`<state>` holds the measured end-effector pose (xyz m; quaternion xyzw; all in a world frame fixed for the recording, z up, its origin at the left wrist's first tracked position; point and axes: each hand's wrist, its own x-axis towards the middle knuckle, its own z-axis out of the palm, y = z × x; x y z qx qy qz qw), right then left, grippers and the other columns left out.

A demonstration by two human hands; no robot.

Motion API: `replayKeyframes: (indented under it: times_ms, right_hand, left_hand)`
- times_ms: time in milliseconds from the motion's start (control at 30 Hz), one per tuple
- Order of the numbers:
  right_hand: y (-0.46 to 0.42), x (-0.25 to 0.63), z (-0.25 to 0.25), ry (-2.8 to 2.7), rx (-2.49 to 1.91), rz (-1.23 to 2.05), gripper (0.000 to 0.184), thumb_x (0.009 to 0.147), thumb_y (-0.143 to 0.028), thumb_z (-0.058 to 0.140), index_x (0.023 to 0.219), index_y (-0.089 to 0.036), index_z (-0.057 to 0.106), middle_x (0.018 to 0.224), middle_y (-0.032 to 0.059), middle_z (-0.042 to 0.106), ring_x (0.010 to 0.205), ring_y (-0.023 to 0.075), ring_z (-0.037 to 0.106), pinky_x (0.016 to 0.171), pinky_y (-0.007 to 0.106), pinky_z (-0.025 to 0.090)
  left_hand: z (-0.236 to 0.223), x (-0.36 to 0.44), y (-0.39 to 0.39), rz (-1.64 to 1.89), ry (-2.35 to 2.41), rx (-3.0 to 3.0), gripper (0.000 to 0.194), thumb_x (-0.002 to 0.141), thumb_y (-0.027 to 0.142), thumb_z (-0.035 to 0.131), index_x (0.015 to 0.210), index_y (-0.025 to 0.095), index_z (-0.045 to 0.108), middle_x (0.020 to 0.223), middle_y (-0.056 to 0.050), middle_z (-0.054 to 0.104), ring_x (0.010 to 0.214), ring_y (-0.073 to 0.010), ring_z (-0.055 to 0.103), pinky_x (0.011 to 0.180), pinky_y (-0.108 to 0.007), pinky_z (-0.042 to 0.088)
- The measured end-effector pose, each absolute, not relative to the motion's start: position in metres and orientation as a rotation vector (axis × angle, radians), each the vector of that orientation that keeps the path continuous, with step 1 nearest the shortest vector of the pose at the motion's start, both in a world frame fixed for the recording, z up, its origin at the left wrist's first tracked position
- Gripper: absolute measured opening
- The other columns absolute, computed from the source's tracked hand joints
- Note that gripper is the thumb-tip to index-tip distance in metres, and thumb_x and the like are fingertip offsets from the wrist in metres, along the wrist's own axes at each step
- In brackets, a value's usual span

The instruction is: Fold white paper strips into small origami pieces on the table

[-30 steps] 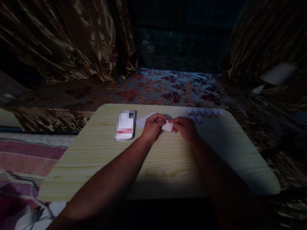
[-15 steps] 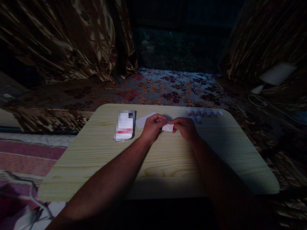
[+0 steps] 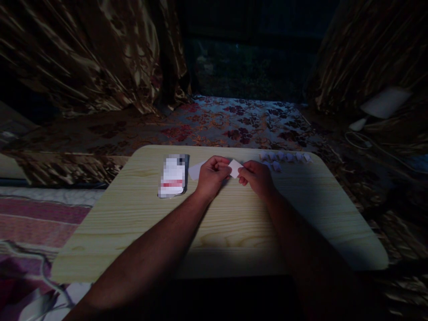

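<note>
A small folded square of white paper [image 3: 235, 169] is held between my two hands above the wooden table [image 3: 227, 214], turned so that a corner points up. My left hand [image 3: 214, 174] pinches its left side between thumb and fingers. On the opposite side my right hand [image 3: 256, 176] grips the right corner, its fingers curled. Behind my left hand lies a flat sheet of pale paper [image 3: 195, 171], partly covered by that hand. Several small folded paper pieces [image 3: 281, 156] sit in rows at the table's far right, beyond my right hand.
A phone-like object [image 3: 173, 176], blurred by pixelation, lies on the table left of my hands. Past the far edge stretches a ledge with flowered cloth [image 3: 234, 118], with curtains [image 3: 133, 53] on both sides. A white lamp [image 3: 386, 102] stands at right, its cable beside it.
The folded paper has turned from lying level, with a creased face showing, to a diamond position with a plain face up. Both hands have shifted their fingers slightly around it.
</note>
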<state>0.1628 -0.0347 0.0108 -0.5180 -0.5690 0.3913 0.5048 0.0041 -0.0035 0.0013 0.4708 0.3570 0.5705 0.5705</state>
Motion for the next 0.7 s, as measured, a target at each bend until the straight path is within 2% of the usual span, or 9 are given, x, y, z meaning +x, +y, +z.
replayKeyframes:
  times_ms: [200,367,700]
  right_hand:
    - [-0.034,0.165,0.006,-1.472,-1.298,0.782,0.017,0.078,-0.032,0.064,0.067,-0.02,0.061,0.052,-0.0031,0.06,0.047,0.0114,0.053,0.048,0.023,0.04]
    - [-0.036,0.162,0.004,-1.538,-1.317,0.756,0.018,0.079,-0.035,0.065,0.069,-0.019,0.063,0.053,-0.0023,0.059,0.047,0.0114,0.052,0.046,0.023,0.036]
    - [-0.032,0.165,0.0,-1.497,-1.248,0.807,0.02,0.081,-0.038,0.066,0.077,-0.019,0.066,0.056,-0.0024,0.061,0.049,0.0114,0.054,0.048,0.023,0.04]
  left_hand:
    - [0.005,0.006,-0.01,1.245,0.736,1.221,0.034,0.066,0.022,0.079,0.1,0.019,0.074,0.073,0.001,0.069,0.062,-0.0102,0.059,0.061,-0.023,0.047]
    - [0.007,0.005,-0.011,1.273,0.828,1.245,0.02,0.065,0.028,0.083,0.079,0.016,0.074,0.068,0.0,0.068,0.059,-0.0101,0.057,0.059,-0.023,0.044]
    - [0.003,0.005,-0.008,1.275,0.856,1.205,0.019,0.065,0.025,0.082,0.077,0.017,0.071,0.064,0.002,0.064,0.054,-0.0075,0.051,0.053,-0.021,0.037]
